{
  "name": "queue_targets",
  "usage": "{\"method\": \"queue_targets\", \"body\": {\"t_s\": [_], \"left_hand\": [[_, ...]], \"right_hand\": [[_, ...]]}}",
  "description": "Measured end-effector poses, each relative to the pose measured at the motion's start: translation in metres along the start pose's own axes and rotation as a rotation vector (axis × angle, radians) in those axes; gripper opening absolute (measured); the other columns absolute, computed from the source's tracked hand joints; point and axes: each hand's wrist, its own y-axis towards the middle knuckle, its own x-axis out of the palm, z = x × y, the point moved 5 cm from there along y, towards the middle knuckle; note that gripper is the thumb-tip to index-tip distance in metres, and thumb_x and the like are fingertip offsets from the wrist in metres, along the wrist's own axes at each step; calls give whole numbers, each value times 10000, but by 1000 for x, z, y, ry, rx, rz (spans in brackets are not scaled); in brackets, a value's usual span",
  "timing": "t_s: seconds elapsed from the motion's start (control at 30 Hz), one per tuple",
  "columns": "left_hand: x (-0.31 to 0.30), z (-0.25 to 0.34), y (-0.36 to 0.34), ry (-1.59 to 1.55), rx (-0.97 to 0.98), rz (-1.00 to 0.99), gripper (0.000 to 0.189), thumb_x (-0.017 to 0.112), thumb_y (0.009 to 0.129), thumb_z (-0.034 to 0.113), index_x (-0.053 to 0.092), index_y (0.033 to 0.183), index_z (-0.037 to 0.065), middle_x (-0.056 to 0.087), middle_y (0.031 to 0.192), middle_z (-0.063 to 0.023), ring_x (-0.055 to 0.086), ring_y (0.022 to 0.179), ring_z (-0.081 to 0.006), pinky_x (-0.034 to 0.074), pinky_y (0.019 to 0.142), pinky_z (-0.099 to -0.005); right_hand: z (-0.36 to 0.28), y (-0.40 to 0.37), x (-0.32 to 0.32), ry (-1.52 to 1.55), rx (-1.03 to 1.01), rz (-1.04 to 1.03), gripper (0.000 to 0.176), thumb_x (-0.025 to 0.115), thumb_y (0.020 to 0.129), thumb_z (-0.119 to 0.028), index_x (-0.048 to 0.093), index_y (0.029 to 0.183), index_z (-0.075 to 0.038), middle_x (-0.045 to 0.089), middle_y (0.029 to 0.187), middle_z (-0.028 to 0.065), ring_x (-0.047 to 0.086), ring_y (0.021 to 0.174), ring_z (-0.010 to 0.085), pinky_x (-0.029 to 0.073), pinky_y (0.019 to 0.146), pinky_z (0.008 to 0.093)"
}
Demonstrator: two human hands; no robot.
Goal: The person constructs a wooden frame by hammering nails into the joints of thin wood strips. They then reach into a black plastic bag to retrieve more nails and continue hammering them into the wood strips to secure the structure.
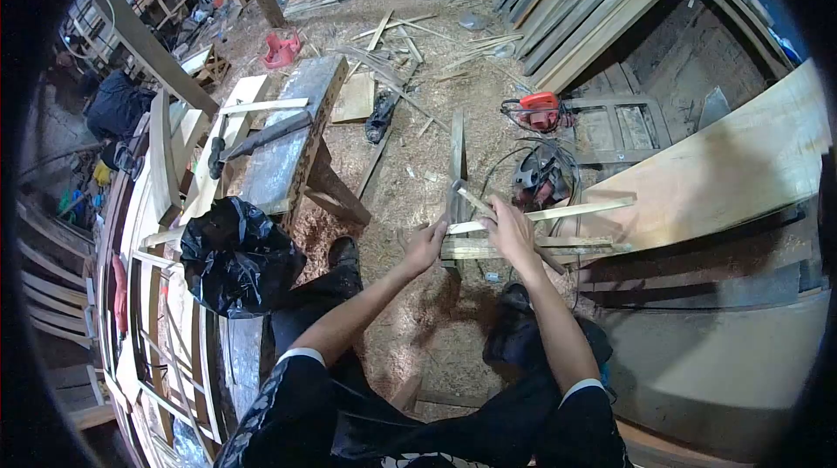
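My left hand is closed around the near end of a pale, narrow wooden strip, which runs off to the right. My right hand is closed on a short wooden stick that slants up and left, across the strip. Behind that hand the long strip continues toward a broad plank. Just below both hands lie more wooden strips, side by side. An upright piece of wood stands right beyond the stick's tip.
A circular saw with looping cable and a red power tool lie at the right. To the left, a bench carries a hammer, and a black plastic bag sits nearby. Shavings cover the floor around a red plastic object.
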Motion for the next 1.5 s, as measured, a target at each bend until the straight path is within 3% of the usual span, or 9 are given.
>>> {"method": "queue_targets", "body": {"t_s": [0.13, 0.2, 0.37, 0.47, 0.57, 0.63, 0.9, 1.3, 1.5], "left_hand": [[-11, 8, -10, -110, 40, -35, 531, 425, 1060, 418, 590, 1305, -24, 684, 1134, -262, 652, 1101, -359, 471, 960, -396], [-4, 1, -9, -196, 41, -73, 569, 392, 1036, 531, 541, 1432, 149, 658, 1230, -244, 601, 1208, -372, 301, 1137, -473], [15, -12, -4, -344, 17, -69, 587, 423, 1040, 495, 526, 1429, 68, 664, 1252, -218, 617, 1191, -355, 366, 1089, -413], [32, -22, -5, -487, -65, -34, 550, 373, 1052, 495, 561, 1411, 124, 671, 1254, -179, 585, 1230, -342, 240, 1147, -522], [44, -21, -9, -470, -44, 130, 516, 420, 1084, 365, 562, 1325, -68, 682, 1163, -167, 607, 1072, -207, 465, 970, -341], [36, 0, -18, -434, -123, 121, 520, 397, 1083, 393, 595, 1289, -41, 678, 1175, -188, 614, 1109, -272, 448, 999, -367], [33, 29, -30, -181, -104, 145, 601, 233, 1078, 472, 406, 1510, 91, 482, 1463, -196, 361, 1427, -315, -26, 1165, -625], [30, 45, -32, -189, -59, 113, 580, 205, 1087, 423, 378, 1522, 81, 500, 1432, -194, 324, 1444, -328, -7, 1162, -644], [31, 42, -32, -163, -59, 85, 595, 177, 1081, 428, 300, 1562, 101, 462, 1495, -166, 303, 1465, -305, -38, 1173, -646]], "right_hand": [[-9, -4, 0, -73, -5, -54, 351, 734, 880, -181, 542, 1169, -137, 704, 838, 160, 692, 784, 346, 504, 690, 488], [-8, -10, 4, -37, -23, 5, 343, 732, 882, -176, 530, 1156, -138, 696, 817, 157, 686, 761, 346, 498, 666, 489], [-5, -18, 7, -44, -24, 35, 367, 728, 883, -167, 503, 1168, -115, 683, 795, 161, 663, 696, 360, 488, 647, 501], [-1, -26, 11, -83, -14, 50, 336, 712, 895, -160, 525, 1164, -82, 670, 800, 201, 674, 743, 367, 496, 667, 512], [0, -27, 14, -111, 43, 44, 315, 693, 908, -163, 542, 1171, -80, 676, 861, 214, 679, 791, 381, 505, 688, 512], [0, -30, 14, -137, 82, 30, 308, 684, 915, -171, 550, 1179, -86, 685, 911, 213, 682, 819, 389, 510, 700, 509], [7, -36, 13, -53, 157, 98, 317, 677, 916, -218, 568, 1191, -105, 701, 1021, 163, 658, 931, 416, 492, 789, 506], [-21, -52, -23, 124, -86, 310, 316, 539, 1015, -260, 569, 1233, -33, 651, 982, 243, 637, 890, 472, 484, 752, 516], [-48, -71, -37, 124, 26, 24, 342, 510, 1026, -237, 556, 1241, 25, 646, 937, 322, 634, 891, 499, 489, 747, 515]]}}
